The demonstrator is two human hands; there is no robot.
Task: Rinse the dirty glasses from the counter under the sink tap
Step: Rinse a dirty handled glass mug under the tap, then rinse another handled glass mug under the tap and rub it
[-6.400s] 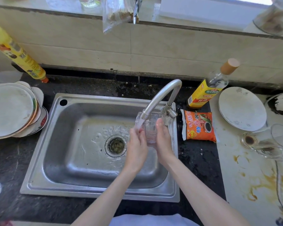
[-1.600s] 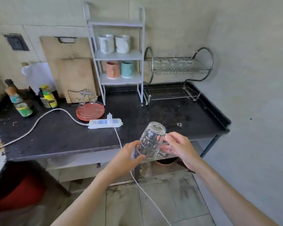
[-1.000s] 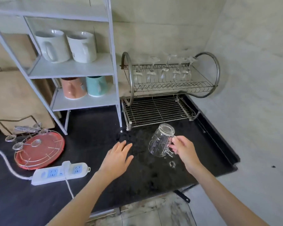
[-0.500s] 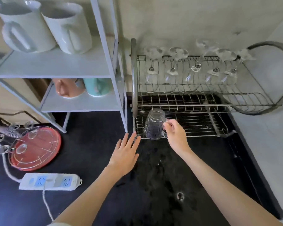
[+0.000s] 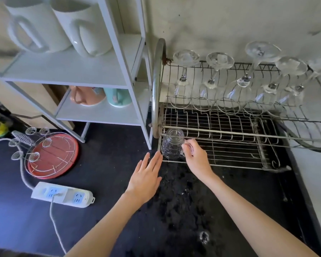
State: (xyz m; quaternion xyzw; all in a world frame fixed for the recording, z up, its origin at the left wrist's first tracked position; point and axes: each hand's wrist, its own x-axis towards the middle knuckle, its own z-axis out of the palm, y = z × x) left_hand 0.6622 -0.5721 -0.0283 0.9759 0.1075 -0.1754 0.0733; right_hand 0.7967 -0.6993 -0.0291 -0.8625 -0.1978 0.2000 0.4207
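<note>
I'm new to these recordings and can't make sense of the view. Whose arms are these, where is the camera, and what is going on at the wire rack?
The camera sits on a person's head, looking down at their own bare arms. The right hand pinches the handle of a glass mug, set upside down on the lower tier of a wire dish rack. The left hand is open, fingers straight, beside the rack's corner. Stemmed glasses hang upside down on the upper tier. On the dark counter lie a power strip and a red round tray. A white shelf holds mugs.

Glass mug (image 5: 171, 146) on rack (image 5: 230, 145), shelf (image 5: 100, 115) left.
</note>
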